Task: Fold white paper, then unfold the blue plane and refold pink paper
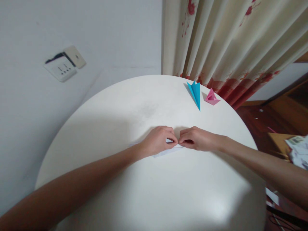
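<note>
A pale, folded sheet of paper (166, 152) lies on the round white table, mostly covered by my left hand (160, 139). The fingers of that hand are pinched together on the paper near its right end. Just to the right, my right hand (196, 138) pinches the right tip of the same paper. The fingertips of both hands almost meet there. How the paper is folded under my left hand is hidden.
A blue paper plane (196, 94) and a pink folded paper figure (212, 97) sit at the far right of the white table (144, 199). Behind it hangs a flowered curtain (223, 41). Wall sockets (63, 68) are at left; papers (299, 150) lie beyond the table's right side.
</note>
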Demonstrator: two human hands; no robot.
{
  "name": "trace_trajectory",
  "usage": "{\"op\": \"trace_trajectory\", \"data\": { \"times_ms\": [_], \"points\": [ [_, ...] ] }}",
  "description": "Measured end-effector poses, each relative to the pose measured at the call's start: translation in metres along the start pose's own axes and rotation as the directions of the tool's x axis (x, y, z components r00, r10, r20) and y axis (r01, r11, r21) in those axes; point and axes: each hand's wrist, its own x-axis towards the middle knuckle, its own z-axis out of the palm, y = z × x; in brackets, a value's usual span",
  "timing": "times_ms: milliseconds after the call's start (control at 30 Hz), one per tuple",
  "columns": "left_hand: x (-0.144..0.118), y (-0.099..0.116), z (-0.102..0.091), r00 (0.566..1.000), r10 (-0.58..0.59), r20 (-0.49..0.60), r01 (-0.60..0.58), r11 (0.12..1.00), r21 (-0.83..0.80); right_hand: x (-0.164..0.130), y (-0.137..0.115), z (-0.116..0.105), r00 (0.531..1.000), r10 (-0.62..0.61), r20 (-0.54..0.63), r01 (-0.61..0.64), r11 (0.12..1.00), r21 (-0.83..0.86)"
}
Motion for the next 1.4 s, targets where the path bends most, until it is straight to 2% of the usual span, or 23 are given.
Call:
{"op": "trace_trajectory", "data": {
  "times_ms": [200, 333, 467, 567, 667, 733, 900, 1233, 1400],
  "points": [
    [0.000, 0.000, 0.001, 0.999, 0.051, -0.004, -0.050, 0.998, 0.037, -0.001, -0.004, 0.004, 0.997, -0.082, 0.007, 0.081, 0.965, -0.249],
    [-0.001, 0.000, 0.001, 0.997, 0.069, 0.021, -0.070, 0.994, 0.079, -0.009, -0.008, 0.010, 0.991, -0.127, 0.048, 0.134, 0.862, -0.490],
    [-0.002, 0.003, 0.002, 0.994, 0.111, 0.015, -0.112, 0.983, 0.142, -0.024, -0.011, 0.020, 0.991, -0.129, 0.025, 0.118, 0.787, -0.606],
    [-0.003, 0.004, 0.003, 0.989, 0.149, 0.010, -0.148, 0.965, 0.215, -0.038, -0.011, 0.030, 0.989, -0.101, -0.106, 0.015, 0.788, -0.616],
    [-0.003, 0.005, 0.003, 0.979, 0.203, 0.028, -0.203, 0.943, 0.265, -0.047, -0.010, 0.040, 0.956, -0.078, -0.283, -0.097, 0.826, -0.555],
    [-0.003, 0.005, 0.003, 0.974, 0.224, 0.036, -0.225, 0.934, 0.278, -0.048, -0.010, 0.044, 0.935, -0.084, -0.344, -0.114, 0.849, -0.517],
    [-0.002, 0.006, 0.002, 0.974, 0.227, 0.010, -0.221, 0.937, 0.270, -0.043, -0.013, 0.045, 0.936, -0.127, -0.329, -0.075, 0.840, -0.537],
    [-0.004, 0.005, 0.002, 0.969, 0.247, 0.012, -0.241, 0.935, 0.259, -0.043, -0.016, 0.044, 0.957, -0.104, -0.270, -0.079, 0.803, -0.590],
    [-0.005, 0.004, 0.004, 0.964, 0.265, 0.022, -0.260, 0.922, 0.286, -0.047, -0.014, 0.048, 0.936, -0.091, -0.341, -0.118, 0.829, -0.546]
  ]
}}
